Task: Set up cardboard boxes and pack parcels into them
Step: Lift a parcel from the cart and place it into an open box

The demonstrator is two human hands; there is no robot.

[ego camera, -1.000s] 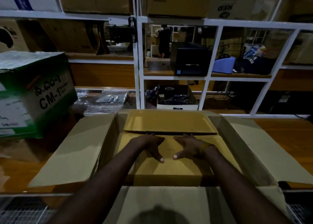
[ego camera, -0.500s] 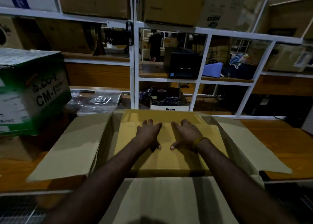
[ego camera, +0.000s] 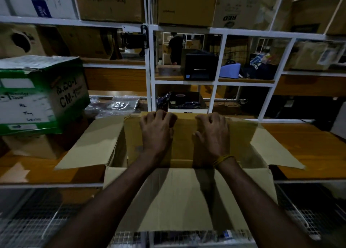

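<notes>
A large brown cardboard box (ego camera: 187, 195) stands on the wooden bench in front of me, its side flaps spread to the left (ego camera: 89, 144) and right (ego camera: 271, 146), its near flap hanging toward me. My left hand (ego camera: 156, 133) and my right hand (ego camera: 213, 135) reach across the opening side by side, fingers curled over the top edge of the far flap (ego camera: 185, 120), which stands nearly upright. A yellow band circles my right wrist. The inside of the box is mostly hidden by my arms.
A green and white CM-1 carton (ego camera: 39, 94) sits on a smaller box at the left. Clear plastic bags (ego camera: 116, 105) lie behind the box. White shelving (ego camera: 149, 69) holds cartons, a black printer (ego camera: 198, 66) and a box of tape rolls (ego camera: 187, 103). A person (ego camera: 175, 47) stands far behind.
My hands slid from the middle of the folded-in flaps to the far flap's edge and hooked over it. That flap has risen from lying flat to nearly upright.
</notes>
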